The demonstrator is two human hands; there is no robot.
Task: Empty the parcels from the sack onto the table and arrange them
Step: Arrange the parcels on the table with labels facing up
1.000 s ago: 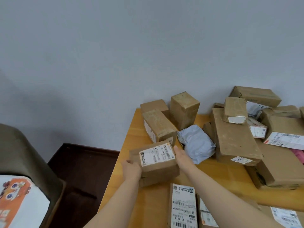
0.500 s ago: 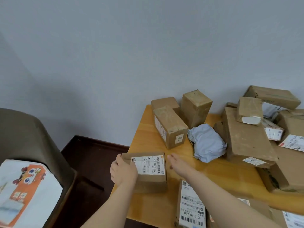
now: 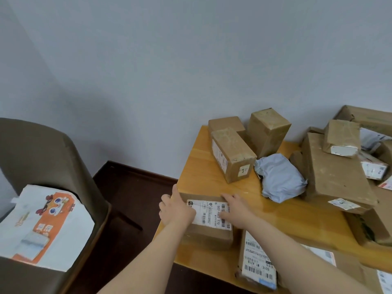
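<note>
At table (image 3: 201,166) edge | right hand (image 3: 236,211) back on labelled box (image 3: 209,235) | left hand (image 3: 176,209) alongside | grips wide

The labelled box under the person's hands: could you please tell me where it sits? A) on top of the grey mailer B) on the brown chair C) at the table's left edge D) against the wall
C: the labelled box lies flat at the left edge of the table, with the left hand against its side and the right hand on its top, apart from the grey mailer.
</note>
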